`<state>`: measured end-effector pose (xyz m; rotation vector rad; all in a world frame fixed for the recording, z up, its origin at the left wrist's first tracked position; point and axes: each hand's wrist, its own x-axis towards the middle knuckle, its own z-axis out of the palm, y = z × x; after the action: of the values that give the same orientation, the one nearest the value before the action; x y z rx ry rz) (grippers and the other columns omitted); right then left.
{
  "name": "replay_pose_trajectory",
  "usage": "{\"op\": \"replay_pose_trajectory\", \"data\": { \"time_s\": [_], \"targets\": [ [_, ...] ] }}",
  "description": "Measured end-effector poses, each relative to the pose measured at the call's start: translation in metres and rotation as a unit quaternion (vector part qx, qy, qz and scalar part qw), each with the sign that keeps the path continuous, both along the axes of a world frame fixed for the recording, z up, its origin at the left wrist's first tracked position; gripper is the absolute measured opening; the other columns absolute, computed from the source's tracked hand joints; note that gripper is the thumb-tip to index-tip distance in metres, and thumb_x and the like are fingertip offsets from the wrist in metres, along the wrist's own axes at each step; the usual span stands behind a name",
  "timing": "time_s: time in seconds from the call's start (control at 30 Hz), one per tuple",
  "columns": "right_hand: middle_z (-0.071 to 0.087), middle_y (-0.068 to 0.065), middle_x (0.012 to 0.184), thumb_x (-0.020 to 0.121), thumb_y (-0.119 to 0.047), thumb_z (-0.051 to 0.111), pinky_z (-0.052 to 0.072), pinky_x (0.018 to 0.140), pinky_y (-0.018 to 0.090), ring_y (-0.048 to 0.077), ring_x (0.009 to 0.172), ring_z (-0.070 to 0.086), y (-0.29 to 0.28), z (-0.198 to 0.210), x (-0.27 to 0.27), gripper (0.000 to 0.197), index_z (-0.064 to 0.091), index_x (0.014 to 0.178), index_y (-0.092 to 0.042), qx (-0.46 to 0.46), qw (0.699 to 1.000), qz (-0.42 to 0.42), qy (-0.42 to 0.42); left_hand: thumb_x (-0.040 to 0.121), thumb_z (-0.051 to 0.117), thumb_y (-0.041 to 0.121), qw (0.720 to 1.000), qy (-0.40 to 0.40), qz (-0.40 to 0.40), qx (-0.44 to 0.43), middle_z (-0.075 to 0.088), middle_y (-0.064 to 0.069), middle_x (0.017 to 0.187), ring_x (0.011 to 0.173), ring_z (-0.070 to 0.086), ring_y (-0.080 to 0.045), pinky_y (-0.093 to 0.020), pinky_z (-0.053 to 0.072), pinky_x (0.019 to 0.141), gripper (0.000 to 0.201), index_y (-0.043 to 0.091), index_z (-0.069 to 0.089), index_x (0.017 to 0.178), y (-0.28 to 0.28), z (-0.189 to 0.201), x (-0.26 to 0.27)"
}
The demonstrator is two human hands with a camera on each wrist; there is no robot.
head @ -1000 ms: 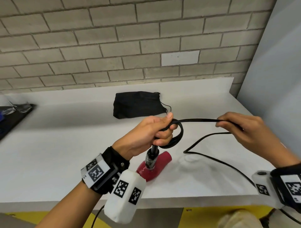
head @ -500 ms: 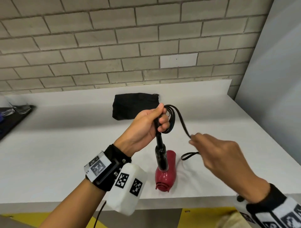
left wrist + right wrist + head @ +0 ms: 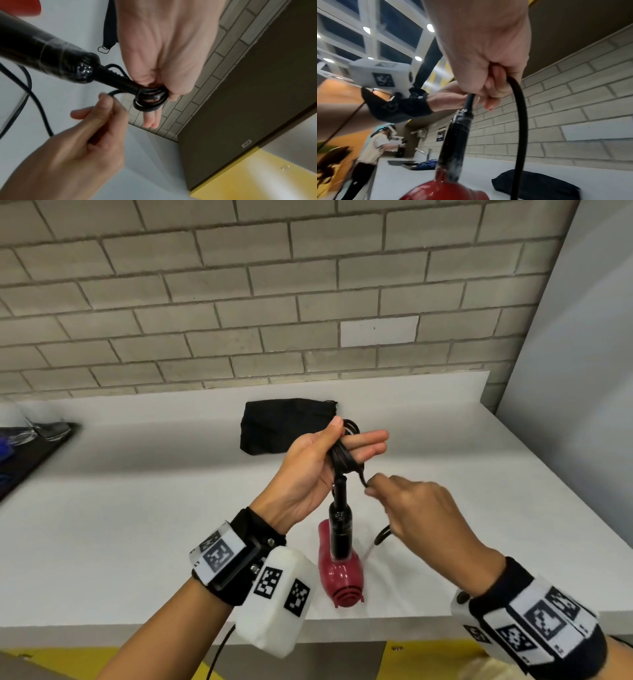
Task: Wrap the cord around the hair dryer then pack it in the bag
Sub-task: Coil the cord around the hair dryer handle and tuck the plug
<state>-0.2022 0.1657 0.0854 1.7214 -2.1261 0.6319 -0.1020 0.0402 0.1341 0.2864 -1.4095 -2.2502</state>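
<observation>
The red hair dryer [image 3: 339,575] hangs by its black handle [image 3: 340,529] just over the white counter's front edge. Its black cord [image 3: 342,455] is coiled in loops around the fingers of my left hand [image 3: 342,446], with the thumb pressing the coil and two fingers pointing right. The left wrist view shows the coil [image 3: 150,100] round those fingers. My right hand [image 3: 373,487] pinches the loose cord just below and right of the coil; the cord [image 3: 520,121] arcs down from it. The black drawstring bag [image 3: 287,426] lies flat behind the hands.
The white counter [image 3: 137,508] runs back to a brick wall, with a grey panel [image 3: 582,371] closing the right side. A black tray with glassware [image 3: 37,436] sits at the far left. Another person [image 3: 373,146] stands at a sink far along the counter.
My right hand swept the stretched cord from the far right in under my left hand, adding to the coil. The left fingers straightened, and the dryer now hangs closer to the front edge.
</observation>
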Motion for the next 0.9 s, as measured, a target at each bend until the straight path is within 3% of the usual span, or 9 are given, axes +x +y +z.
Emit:
{"op": "replay_pose_trajectory", "data": {
  "time_s": [0.1,0.2,0.33,0.4,0.5,0.63,0.73,0.8,0.9],
  "targets": [
    [0.053,0.000,0.050,0.062,-0.008,0.084,0.017,0.039,0.023,0.023,0.032,0.044,-0.004,0.006,0.016,0.026,0.061,0.072,-0.012,0.044,0.995,0.009,0.094,0.103,0.032,0.026,0.995,-0.016,-0.012,-0.098,0.071,-0.018,0.106,0.101,0.069,-0.028,-0.027,0.053,0.087,0.031,0.002,0.046,0.090,0.007,-0.009,-0.002],
    [0.053,0.000,0.055,0.065,-0.008,0.083,0.016,0.040,0.024,0.019,0.036,0.041,0.000,0.014,0.017,0.028,0.057,0.074,-0.013,0.048,0.989,0.022,0.141,0.103,0.031,0.031,0.964,-0.063,0.004,-0.256,0.073,-0.013,0.104,0.099,0.070,-0.022,-0.030,0.052,0.091,0.027,0.007,0.035,0.094,0.012,-0.015,-0.001],
    [0.056,0.001,0.070,0.070,-0.003,0.078,0.023,0.035,0.026,0.019,0.046,0.041,0.006,0.033,0.026,0.044,0.044,0.097,-0.010,0.037,0.990,0.069,0.119,0.101,0.040,0.034,0.927,-0.125,0.017,-0.354,0.058,0.005,0.067,0.062,0.057,-0.008,-0.030,0.046,0.061,0.037,0.000,0.036,0.087,0.005,-0.025,-0.001],
    [0.043,0.001,0.076,0.069,-0.013,0.080,0.024,0.033,0.025,0.018,0.040,0.035,0.005,0.051,0.022,0.050,0.036,0.094,-0.012,0.025,0.993,0.089,0.076,0.102,0.040,0.028,0.911,-0.135,0.023,-0.390,0.047,-0.004,0.062,0.056,0.046,-0.006,-0.026,0.038,0.057,0.035,-0.001,0.043,0.083,0.002,-0.023,-0.001],
    [0.033,-0.003,0.090,0.067,-0.037,0.079,0.026,0.037,0.018,0.015,0.040,0.038,-0.004,0.078,0.010,0.058,0.030,0.093,-0.019,0.035,0.993,0.109,-0.018,0.097,0.031,0.042,0.913,-0.133,-0.027,-0.384,0.052,-0.032,0.061,0.052,0.057,-0.011,-0.030,0.044,0.061,0.058,-0.008,0.052,0.078,0.006,-0.010,0.000],
    [0.036,-0.005,0.094,0.069,-0.031,0.077,0.037,0.046,0.018,0.010,0.046,0.050,-0.014,0.087,-0.022,0.050,0.033,0.092,-0.029,0.045,0.950,0.189,-0.243,0.084,0.038,0.066,0.894,-0.127,-0.142,-0.407,0.049,-0.002,0.057,0.055,0.052,-0.011,-0.024,0.043,0.063,0.063,0.007,0.055,0.070,-0.002,0.007,0.008],
    [0.041,-0.003,0.092,0.069,-0.036,0.073,0.035,0.042,0.019,0.011,0.043,0.044,-0.015,0.083,-0.046,0.048,0.040,0.103,-0.025,0.110,0.883,0.224,-0.397,0.083,0.068,0.038,0.877,-0.147,-0.165,-0.427,0.050,0.001,0.056,0.054,0.048,-0.014,-0.029,0.040,0.057,0.031,0.007,0.063,0.081,-0.014,0.013,0.008],
    [0.046,-0.003,0.081,0.077,-0.043,0.063,0.034,0.045,0.017,0.005,0.044,0.039,-0.010,0.069,-0.060,0.038,0.049,0.101,-0.016,0.144,0.901,0.198,-0.357,0.086,0.066,0.027,0.882,-0.142,-0.131,-0.429,0.044,0.001,0.051,0.048,0.040,-0.013,-0.023,0.035,0.049,0.025,0.010,0.059,0.069,-0.025,0.021,0.009],
    [0.047,-0.008,0.057,0.083,-0.069,0.040,0.034,0.053,0.017,0.005,0.049,0.039,0.018,0.036,-0.103,0.053,0.052,0.069,-0.020,0.176,0.951,0.107,-0.230,0.089,0.058,0.020,0.947,-0.086,-0.026,-0.310,0.030,0.012,0.044,0.038,0.026,-0.004,-0.013,0.026,0.039,0.028,0.017,0.056,0.062,-0.063,0.039,0.029]
  ]
}}
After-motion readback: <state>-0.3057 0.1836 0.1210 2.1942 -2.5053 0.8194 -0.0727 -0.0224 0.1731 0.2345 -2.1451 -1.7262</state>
